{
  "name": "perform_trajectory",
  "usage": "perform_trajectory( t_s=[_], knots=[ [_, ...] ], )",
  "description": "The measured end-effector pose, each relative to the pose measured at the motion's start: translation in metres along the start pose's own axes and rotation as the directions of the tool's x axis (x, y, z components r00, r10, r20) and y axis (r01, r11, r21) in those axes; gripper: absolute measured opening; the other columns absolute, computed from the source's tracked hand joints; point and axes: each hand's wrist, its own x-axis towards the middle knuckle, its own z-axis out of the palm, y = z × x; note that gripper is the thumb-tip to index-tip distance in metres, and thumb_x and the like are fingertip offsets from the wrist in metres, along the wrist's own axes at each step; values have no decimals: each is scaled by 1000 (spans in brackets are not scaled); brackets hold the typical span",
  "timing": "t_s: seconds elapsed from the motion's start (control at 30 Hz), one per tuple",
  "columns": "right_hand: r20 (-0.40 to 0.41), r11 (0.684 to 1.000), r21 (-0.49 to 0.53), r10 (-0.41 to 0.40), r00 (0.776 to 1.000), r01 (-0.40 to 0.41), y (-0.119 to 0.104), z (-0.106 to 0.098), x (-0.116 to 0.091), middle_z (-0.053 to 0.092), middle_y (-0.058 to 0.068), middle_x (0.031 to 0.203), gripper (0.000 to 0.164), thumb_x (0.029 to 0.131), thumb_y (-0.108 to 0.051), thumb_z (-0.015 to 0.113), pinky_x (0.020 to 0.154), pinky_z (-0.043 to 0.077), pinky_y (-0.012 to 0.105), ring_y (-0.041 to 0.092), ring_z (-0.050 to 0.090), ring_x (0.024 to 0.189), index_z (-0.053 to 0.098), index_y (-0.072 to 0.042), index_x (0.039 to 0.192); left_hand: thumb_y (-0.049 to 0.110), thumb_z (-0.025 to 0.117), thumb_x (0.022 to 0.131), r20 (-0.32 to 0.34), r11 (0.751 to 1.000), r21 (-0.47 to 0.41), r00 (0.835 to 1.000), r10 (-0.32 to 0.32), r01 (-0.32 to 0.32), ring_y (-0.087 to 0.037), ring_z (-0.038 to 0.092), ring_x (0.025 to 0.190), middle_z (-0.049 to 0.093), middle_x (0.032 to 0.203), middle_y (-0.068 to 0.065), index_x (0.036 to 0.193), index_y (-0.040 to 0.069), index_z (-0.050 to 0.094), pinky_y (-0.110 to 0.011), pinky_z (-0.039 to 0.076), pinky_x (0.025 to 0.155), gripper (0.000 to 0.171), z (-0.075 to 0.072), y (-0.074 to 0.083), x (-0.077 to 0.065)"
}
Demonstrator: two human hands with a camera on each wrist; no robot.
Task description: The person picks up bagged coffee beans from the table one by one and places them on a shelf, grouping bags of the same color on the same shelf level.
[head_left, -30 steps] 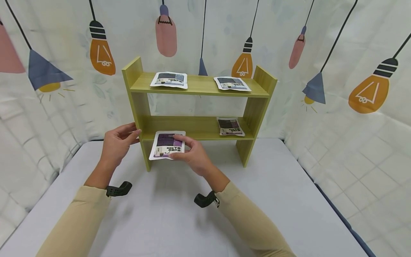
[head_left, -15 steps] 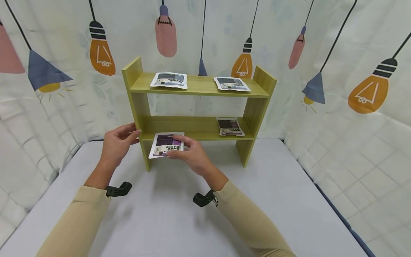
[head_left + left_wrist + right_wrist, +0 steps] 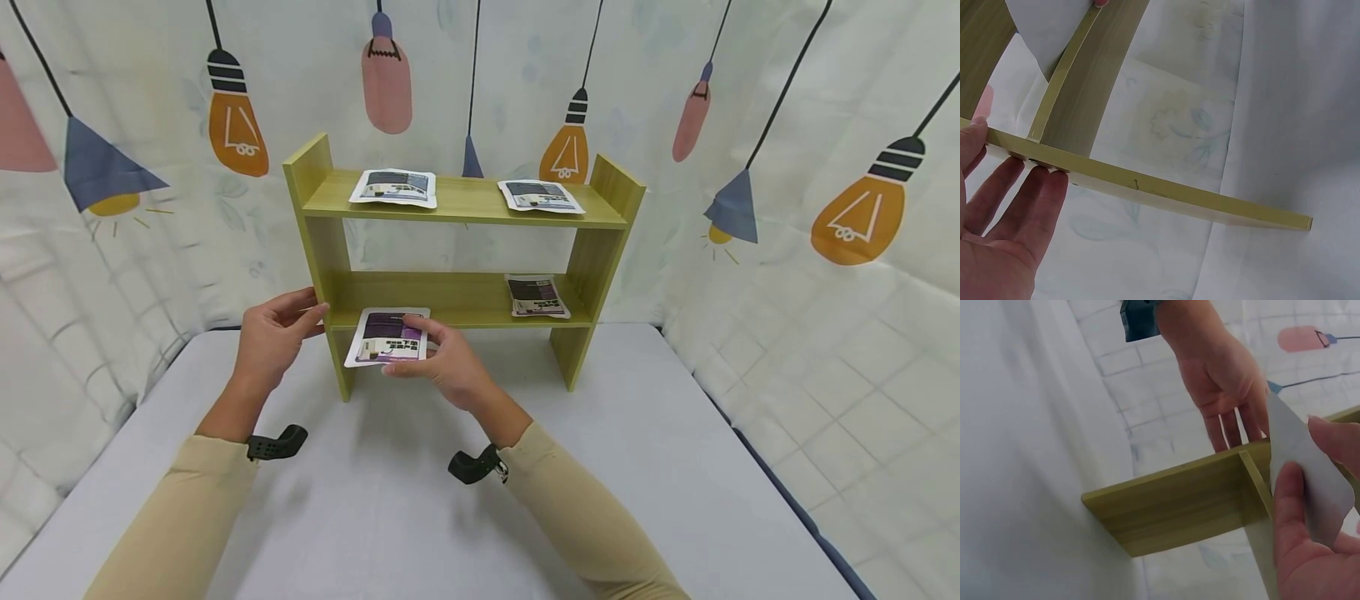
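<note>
My right hand (image 3: 457,367) pinches a flat pouch (image 3: 375,333) by its right side, thumb below and fingers on top. The pouch has a white border and a black and purple print. It lies in front of the left end of the lower shelf board of a yellow-green wooden shelf (image 3: 450,312); whether it touches the board, I cannot tell. The right wrist view shows the pouch's plain pale back (image 3: 1316,487). My left hand (image 3: 273,337) rests against the left side panel (image 3: 1166,197), its fairly straight fingertips on the outer face and thumb near the front edge.
Another dark pouch (image 3: 537,296) lies on the lower board at the right. Two more pouches lie on the top board, one at the left (image 3: 393,187) and one at the right (image 3: 542,197). The shelf stands on a white-covered table (image 3: 375,517) before a patterned curtain (image 3: 300,50).
The pouch in my right hand has shifted slightly left, and its near edge has risen a little. My right thumb has moved slightly left. The left hand stays on the side panel.
</note>
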Motion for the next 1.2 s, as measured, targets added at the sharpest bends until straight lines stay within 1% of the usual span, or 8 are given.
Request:
perform_trajectory(
  t_s=[0.17, 0.33, 0.5, 0.83, 1.03, 1.2],
  knots=[
    [-20, 1000, -14, 7, 1000, -7, 0, 2, 0, 61, 9, 132, 85, 75, 14, 83, 81, 59, 21, 16, 67, 95, 53, -14, 150, 40, 68, 97, -7, 1000, 2, 1000, -6, 7, -4, 68, 111, 61, 147, -13, 146, 16, 59, -12, 58, 81, 55, 0, -1, 0],
    [-25, 1000, 5, 3, 1000, -3, 0, 3, 1, 62, 9, 131, 85, 75, 17, 81, 80, 59, 20, 15, 67, 94, 53, -12, 150, 39, 68, 98, -6, 1000, -1, 1000, -1, 1, -8, 68, 113, 61, 146, -13, 146, 16, 59, -13, 58, 81, 55, 0, -2, 0],
    [-24, 1000, 12, -2, 1000, 2, 0, 3, 2, 62, 9, 131, 85, 76, 16, 81, 80, 59, 20, 15, 66, 94, 53, -13, 150, 37, 69, 98, -3, 1000, -3, 1000, 0, 0, -4, 68, 110, 61, 146, -14, 146, 16, 59, -13, 58, 81, 54, 1, -2, 0],
    [-33, 1000, -29, -12, 999, 11, 1, 1, 5, 62, 8, 135, 79, 78, 8, 83, 84, 59, 20, 15, 67, 99, 55, -16, 148, 36, 70, 98, 10, 1000, -26, 1000, -10, 10, 8, 64, 101, 61, 146, -12, 146, 15, 58, -12, 58, 81, 54, -1, -1, 1],
    [-50, 1000, -29, -8, 999, 7, 0, 3, 5, 64, 10, 133, 77, 79, 6, 84, 86, 60, 22, 15, 67, 100, 57, -17, 147, 35, 69, 98, 13, 1000, -16, 1000, -14, 14, 8, 63, 102, 60, 147, -12, 147, 16, 58, -12, 58, 81, 54, -1, -2, 2],
    [-76, 998, -55, -10, 997, 6, 1, 3, 8, 64, 9, 131, 74, 79, 3, 86, 89, 61, 24, 17, 67, 105, 60, -20, 145, 37, 69, 98, 14, 1000, -16, 1000, -10, 10, 6, 63, 104, 60, 147, -12, 147, 16, 58, -11, 58, 81, 54, -1, -1, 2]
  ],
)
